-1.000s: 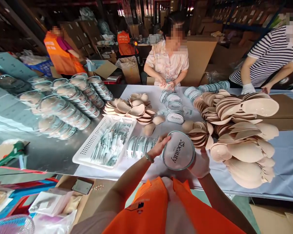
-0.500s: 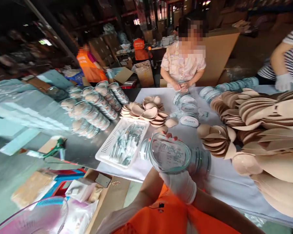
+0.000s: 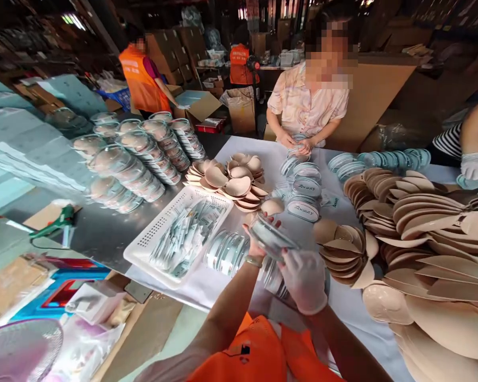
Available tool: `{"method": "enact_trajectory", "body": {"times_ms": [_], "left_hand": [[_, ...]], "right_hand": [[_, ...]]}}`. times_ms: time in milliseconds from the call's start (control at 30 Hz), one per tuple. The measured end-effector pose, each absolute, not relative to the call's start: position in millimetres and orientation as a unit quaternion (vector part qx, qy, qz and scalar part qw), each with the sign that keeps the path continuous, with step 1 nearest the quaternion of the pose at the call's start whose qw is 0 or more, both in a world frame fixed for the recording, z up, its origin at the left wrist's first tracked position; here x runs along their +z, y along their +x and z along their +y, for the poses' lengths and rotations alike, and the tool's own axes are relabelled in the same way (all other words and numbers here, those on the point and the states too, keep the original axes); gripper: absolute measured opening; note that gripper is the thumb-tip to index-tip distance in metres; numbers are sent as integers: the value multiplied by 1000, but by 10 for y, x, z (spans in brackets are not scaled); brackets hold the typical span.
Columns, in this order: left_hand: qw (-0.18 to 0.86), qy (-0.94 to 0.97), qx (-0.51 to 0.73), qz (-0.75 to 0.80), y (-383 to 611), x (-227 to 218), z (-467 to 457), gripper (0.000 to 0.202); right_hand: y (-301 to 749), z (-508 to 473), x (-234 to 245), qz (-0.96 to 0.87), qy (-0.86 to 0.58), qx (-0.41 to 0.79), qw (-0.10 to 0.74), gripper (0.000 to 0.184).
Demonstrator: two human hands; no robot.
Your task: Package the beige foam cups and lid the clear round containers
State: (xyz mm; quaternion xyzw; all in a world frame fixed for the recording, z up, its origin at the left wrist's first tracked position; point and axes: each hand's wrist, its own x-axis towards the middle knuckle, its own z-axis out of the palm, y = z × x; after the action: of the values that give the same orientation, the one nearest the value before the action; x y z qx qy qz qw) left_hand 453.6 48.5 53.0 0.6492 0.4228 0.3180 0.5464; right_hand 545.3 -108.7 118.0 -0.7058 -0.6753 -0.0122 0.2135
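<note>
We held a round clear plastic case [image 3: 271, 237] between both hands above the white-covered table [image 3: 239, 159], tilted nearly edge-on. Our bare left hand [image 3: 255, 241] pinched its far rim with fingers curled over the top, and our white-gloved right hand [image 3: 302, 278] gripped the near edge. Just below lay a row of empty clear cases [image 3: 227, 253], with the white perforated tray of small packets [image 3: 183, 236] beside it and fanned beige foam cups [image 3: 348, 252] to the right. We judged the grip risky: a glove on smooth plastic could slip, the two shells might spring apart, and a dropped case would likely scatter the row beneath.
</note>
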Motion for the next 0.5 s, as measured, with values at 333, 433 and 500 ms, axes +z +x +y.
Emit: {"method": "enact_trajectory", "body": {"times_ms": [333,433,500], "left_hand": [[556,580,318,504,4451,190,560,82],[560,644,262,451,4396,277,370,65],[537,725,189,387,4426,350,203,74]], "right_hand": [[6796,322,639,-593,-794,116,58,29],[6932,287,422,-563,-814,119,80,44],[6999,121,351,-535,-823,123,147,50]]}}
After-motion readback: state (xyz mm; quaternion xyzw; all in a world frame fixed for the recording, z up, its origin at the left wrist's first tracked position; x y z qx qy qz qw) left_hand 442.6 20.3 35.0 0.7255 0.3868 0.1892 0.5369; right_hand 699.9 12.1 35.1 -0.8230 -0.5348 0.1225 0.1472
